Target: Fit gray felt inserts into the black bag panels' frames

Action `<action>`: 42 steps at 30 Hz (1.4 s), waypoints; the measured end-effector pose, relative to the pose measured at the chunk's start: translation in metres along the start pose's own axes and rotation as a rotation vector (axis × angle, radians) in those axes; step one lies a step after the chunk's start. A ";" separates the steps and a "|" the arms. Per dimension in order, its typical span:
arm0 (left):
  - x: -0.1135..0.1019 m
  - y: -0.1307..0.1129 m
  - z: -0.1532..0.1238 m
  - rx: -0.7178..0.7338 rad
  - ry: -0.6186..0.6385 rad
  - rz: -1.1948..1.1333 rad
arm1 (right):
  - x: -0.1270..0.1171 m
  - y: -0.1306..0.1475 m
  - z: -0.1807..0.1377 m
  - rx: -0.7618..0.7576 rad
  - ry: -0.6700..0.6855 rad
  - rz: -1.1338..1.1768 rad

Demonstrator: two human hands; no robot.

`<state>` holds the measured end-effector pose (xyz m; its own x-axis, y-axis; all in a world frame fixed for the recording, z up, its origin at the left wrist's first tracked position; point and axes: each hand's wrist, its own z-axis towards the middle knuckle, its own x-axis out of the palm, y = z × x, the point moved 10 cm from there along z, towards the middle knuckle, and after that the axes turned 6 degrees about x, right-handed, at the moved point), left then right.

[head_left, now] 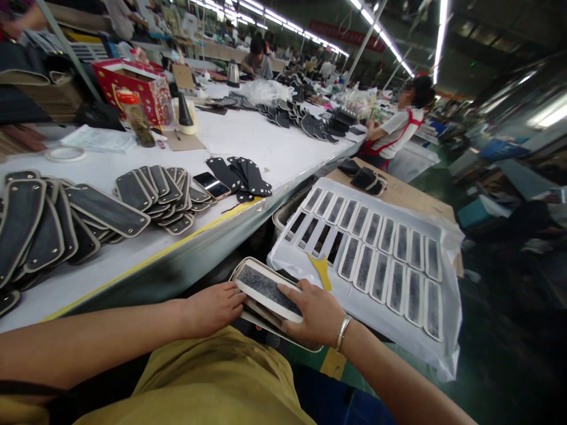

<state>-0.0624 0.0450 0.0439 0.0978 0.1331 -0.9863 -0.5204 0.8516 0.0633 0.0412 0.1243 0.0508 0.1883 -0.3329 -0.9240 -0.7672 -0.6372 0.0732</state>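
Note:
Above my lap, a flat oblong piece with a speckled grey middle and a white border lies over other dark, pale-edged pieces. My left hand holds its left end, fingers pressed together along the rim. At the other end, my right hand grips it with the thumb below and the fingers over the top; part of the stack is hidden under that palm. Just beyond, many similar pieces lie in rows on a white-covered board. A yellow Y-shaped piece rests on the board's near edge.
The long white table to my left bears fanned stacks of dark pale-edged panels, black riveted pieces, a phone, a jar and a red box. A co-worker is at the far right end.

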 end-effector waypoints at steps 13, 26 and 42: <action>-0.013 0.022 -0.003 0.034 0.017 0.076 | 0.019 0.035 -0.008 0.012 -0.022 -0.330; 0.000 0.100 0.033 -0.328 0.230 -0.172 | 0.022 0.032 -0.011 0.016 -0.070 -0.257; 0.023 0.131 0.040 -0.408 0.190 -0.309 | 0.020 0.036 0.002 0.064 -0.041 -0.307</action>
<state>-0.0945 0.1800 0.0355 0.1633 -0.2182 -0.9621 -0.7821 0.5658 -0.2611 0.0160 0.0958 0.0338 0.3932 -0.1030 -0.9137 -0.7155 -0.6584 -0.2337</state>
